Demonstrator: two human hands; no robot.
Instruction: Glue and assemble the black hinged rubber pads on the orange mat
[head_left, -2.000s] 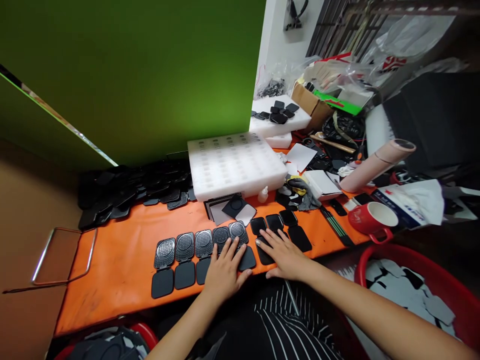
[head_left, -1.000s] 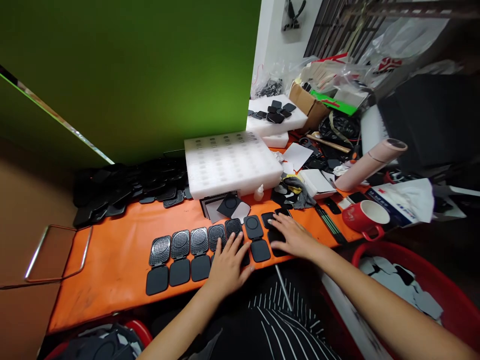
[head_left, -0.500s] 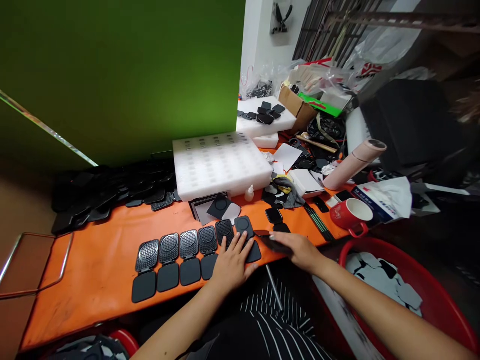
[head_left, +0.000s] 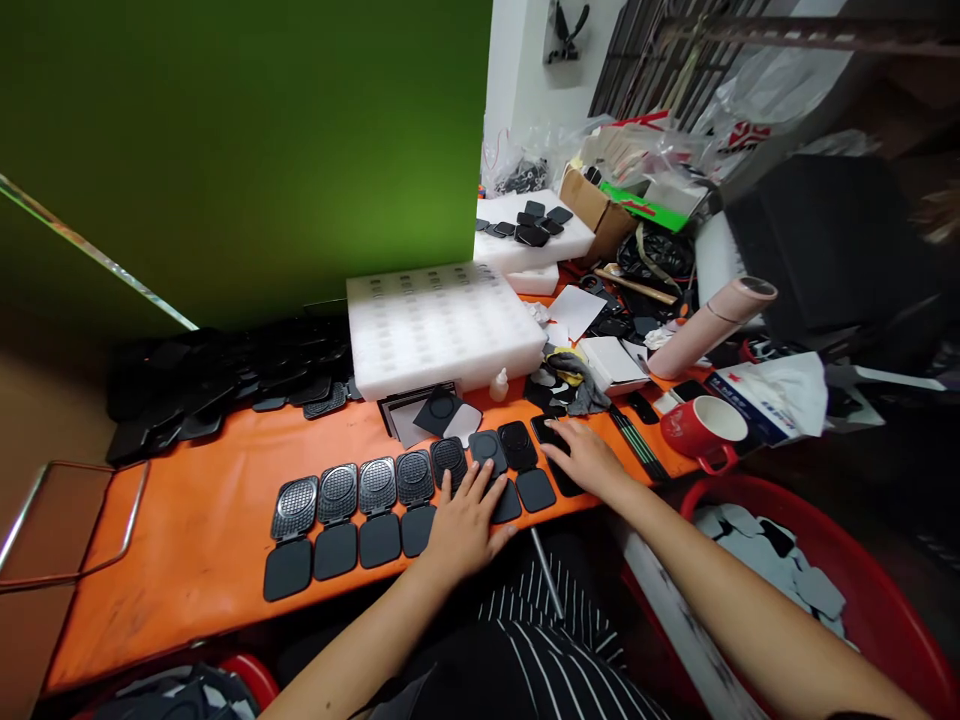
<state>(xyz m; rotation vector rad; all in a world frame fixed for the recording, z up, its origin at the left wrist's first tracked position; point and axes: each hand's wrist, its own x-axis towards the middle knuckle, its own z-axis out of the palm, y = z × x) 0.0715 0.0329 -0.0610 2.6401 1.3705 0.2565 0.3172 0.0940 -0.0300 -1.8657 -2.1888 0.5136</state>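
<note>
Several hinged black pads [head_left: 338, 493] lie unfolded in a row along the front of the orange table [head_left: 195, 530]. The left ones show gridded upper halves and smooth lower halves. My left hand [head_left: 463, 515] rests with spread fingers over the right part of the row, its fingertips near a pad with a smooth round mark [head_left: 488, 453]. Just right of it lies another unfolded pad [head_left: 517, 445]. My right hand [head_left: 586, 455] reaches over a glossy black pad [head_left: 553, 430] at the right end, fingertips on it; whether it grips the pad is unclear.
A white foam block [head_left: 442, 325] stands behind the row, with a small bottle [head_left: 499, 385] beside it. A dark pile of pads [head_left: 225, 380] lies at the back left. A red mug [head_left: 703, 430] and pink flask [head_left: 709, 328] stand right, above a red tub [head_left: 885, 610].
The dark pad that my right hand held at a tilt now lies unfolded beside the row. My right hand has moved up and slightly right onto the glossy pad. My left hand stays nearly still.
</note>
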